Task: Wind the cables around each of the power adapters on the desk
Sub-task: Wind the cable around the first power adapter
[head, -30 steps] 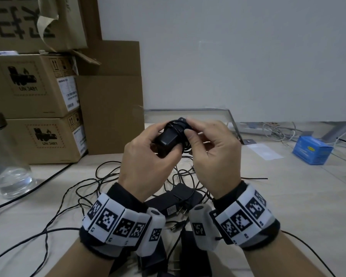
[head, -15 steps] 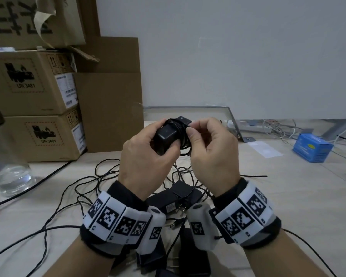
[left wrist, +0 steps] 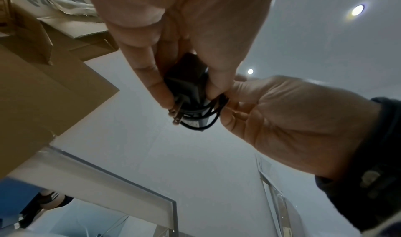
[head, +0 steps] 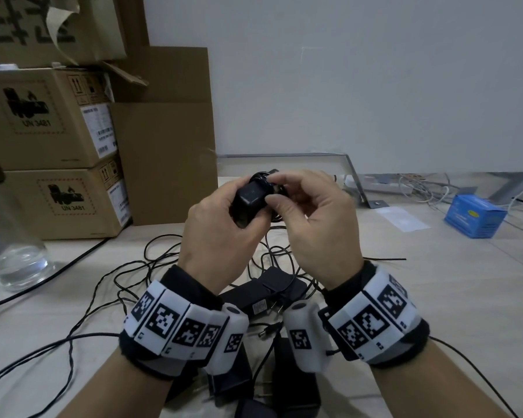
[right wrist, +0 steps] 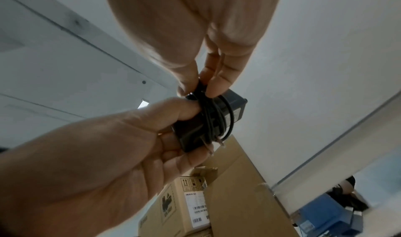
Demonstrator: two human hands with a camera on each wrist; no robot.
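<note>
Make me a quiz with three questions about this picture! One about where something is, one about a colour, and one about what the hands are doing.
1. Where is the clear bottle?
A. On the desk's left side
B. On top of the boxes
C. In the right hand

2. What colour is the small box on the right?
A. Red
B. Blue
C. Green

3. What is the right hand doing?
A. Lying flat on the desk
B. Pointing at the wall
C. Pinching the cable wound round the adapter

Answers:
1. A, it stands on the desk in front of the stacked cardboard boxes.
2. B, its sides are bright blue.
3. C, its fingertips pinch the cable while the left hand grips the adapter.
</note>
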